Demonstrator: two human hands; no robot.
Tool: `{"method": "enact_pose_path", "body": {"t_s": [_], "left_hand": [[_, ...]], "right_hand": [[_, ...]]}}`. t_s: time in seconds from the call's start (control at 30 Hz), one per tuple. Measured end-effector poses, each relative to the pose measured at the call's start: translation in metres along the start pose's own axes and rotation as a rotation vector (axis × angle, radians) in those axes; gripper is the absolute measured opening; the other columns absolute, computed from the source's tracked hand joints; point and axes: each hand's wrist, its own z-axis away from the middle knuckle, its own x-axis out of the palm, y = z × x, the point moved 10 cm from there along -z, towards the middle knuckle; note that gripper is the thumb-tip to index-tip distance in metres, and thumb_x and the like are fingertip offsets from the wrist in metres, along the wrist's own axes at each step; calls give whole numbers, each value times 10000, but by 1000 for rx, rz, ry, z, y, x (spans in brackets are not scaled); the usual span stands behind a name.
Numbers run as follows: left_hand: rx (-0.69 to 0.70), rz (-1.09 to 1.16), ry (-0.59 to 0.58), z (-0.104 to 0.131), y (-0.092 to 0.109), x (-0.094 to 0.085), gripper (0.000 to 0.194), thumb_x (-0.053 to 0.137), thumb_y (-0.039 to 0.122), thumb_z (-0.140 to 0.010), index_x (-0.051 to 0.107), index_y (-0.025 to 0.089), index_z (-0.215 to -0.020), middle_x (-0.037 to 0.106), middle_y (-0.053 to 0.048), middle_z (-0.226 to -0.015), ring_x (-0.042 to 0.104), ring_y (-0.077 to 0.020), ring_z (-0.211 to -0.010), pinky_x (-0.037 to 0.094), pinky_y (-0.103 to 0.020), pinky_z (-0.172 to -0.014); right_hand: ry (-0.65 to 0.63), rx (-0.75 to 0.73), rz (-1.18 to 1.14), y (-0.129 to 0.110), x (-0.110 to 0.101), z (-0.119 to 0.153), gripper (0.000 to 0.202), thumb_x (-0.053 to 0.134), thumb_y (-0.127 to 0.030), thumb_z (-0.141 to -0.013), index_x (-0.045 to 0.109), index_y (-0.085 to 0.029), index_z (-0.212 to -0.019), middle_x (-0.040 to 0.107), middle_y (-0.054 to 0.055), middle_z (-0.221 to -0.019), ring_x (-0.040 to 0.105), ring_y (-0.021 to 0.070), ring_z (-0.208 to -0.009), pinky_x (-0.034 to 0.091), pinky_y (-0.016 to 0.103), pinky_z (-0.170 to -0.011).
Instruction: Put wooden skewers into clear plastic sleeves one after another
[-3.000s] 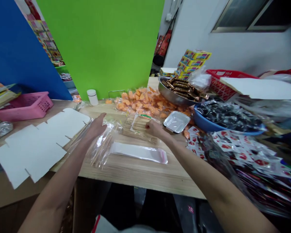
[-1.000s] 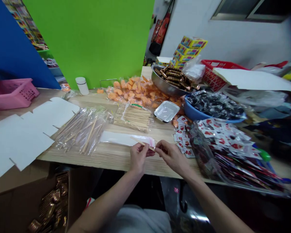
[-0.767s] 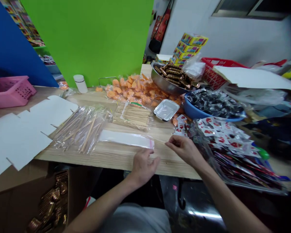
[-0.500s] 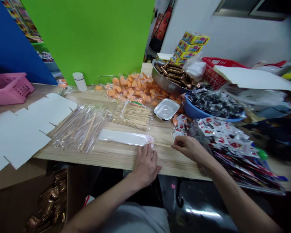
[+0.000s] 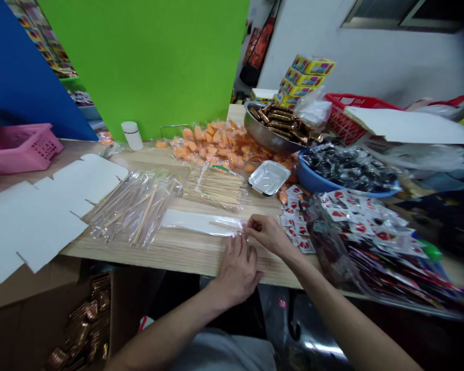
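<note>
A long clear plastic bag (image 5: 195, 222), with white inside it or beneath it, lies flat on the table in front of me. My left hand (image 5: 238, 268) rests palm down at its right end, fingers stretched out and touching the edge of the bag's mouth. My right hand (image 5: 268, 234) is closed in a pinch at that same mouth. From its fingertips thin bamboo sticks (image 5: 226, 224) run left into the bag; their held ends are hidden. A bundle of bamboo sticks (image 5: 218, 186) lies just behind, and a pile of bagged sticks (image 5: 135, 208) sits to the left.
Behind are orange wrapped pieces (image 5: 216, 141), a foil tray (image 5: 269, 178) and a metal bowl (image 5: 255, 126) of brown-wrapped sticks. To the right stand a blue basin (image 5: 313, 178) of black packets and red-white sachets (image 5: 355, 219). Flattened white card (image 5: 42, 206) lies left.
My right hand has moved left to the bag's mouth, and the sticks it holds have slid into the bag. My left hand stays on the bag's edge. The view has shifted slightly.
</note>
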Motion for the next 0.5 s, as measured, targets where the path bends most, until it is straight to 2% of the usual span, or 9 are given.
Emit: {"method": "enact_pose_path", "body": {"t_s": [0.13, 0.17, 0.23, 0.3, 0.37, 0.4, 0.43, 0.5], "left_hand": [[9, 44, 15, 2, 3, 1, 588, 492, 424, -817, 441, 8, -1231, 395, -275, -1337, 235, -388, -1312, 200, -538, -1031], [17, 75, 34, 3, 3, -3, 561, 502, 427, -810, 469, 31, -1206, 425, -256, -1320, 272, -369, -1296, 201, -528, -1034], [-5, 136, 112, 6, -8, -21, 383, 494, 387, -819, 568, 103, -1065, 547, -182, -1199, 402, -307, -1199, 211, -492, -1037], [-159, 134, 238, 12, -44, -50, 214, 458, 300, -841, 616, 156, -846, 629, -107, -971, 499, -247, -1030, 257, -457, -1000], [-443, 28, 358, 26, -99, -82, 227, 437, 251, -846, 608, 165, -723, 608, -87, -812, 505, -238, -917, 322, -438, -901], [-588, -44, 386, 34, -126, -95, 199, 463, 254, -829, 614, 164, -734, 601, -93, -827, 490, -252, -919, 330, -442, -867], [-686, -116, 374, 40, -149, -103, 169, 496, 263, -807, 624, 162, -763, 597, -103, -868, 472, -273, -941, 330, -451, -845], [-757, -210, 273, 41, -180, -107, 155, 535, 266, -769, 636, 158, -724, 593, -117, -880, 456, -299, -951, 328, -455, -804]], "right_hand": [[8, -16, -53, -21, 14, -12, 190, 547, -285, -727, 635, -165, -846, 587, -3, -584, 514, 136, -544, 372, 238, -531], [3, -17, -36, -24, 16, -14, 190, 546, -289, -729, 648, -164, -829, 587, 1, -576, 512, 137, -541, 369, 239, -529], [-22, -20, 5, -27, 20, -15, 170, 540, -290, -731, 655, -165, -723, 594, 14, -564, 512, 139, -538, 362, 241, -526], [-52, -25, 31, -27, 23, -15, 198, 530, -299, -738, 629, -170, -625, 600, 21, -550, 515, 141, -533, 352, 240, -522], [-66, -27, 45, -25, 25, -14, 225, 520, -315, -746, 616, -175, -599, 602, 22, -545, 517, 142, -529, 342, 238, -516], [-63, -28, 53, -25, 25, -14, 231, 517, -321, -748, 613, -176, -597, 600, 22, -545, 514, 142, -530, 336, 236, -512], [-56, -31, 63, -25, 25, -14, 234, 514, -322, -749, 608, -176, -592, 593, 22, -543, 509, 142, -530, 329, 235, -508], [-38, -40, 82, -27, 24, -14, 235, 509, -320, -749, 601, -174, -590, 575, 20, -536, 495, 141, -529, 316, 234, -500]]}}
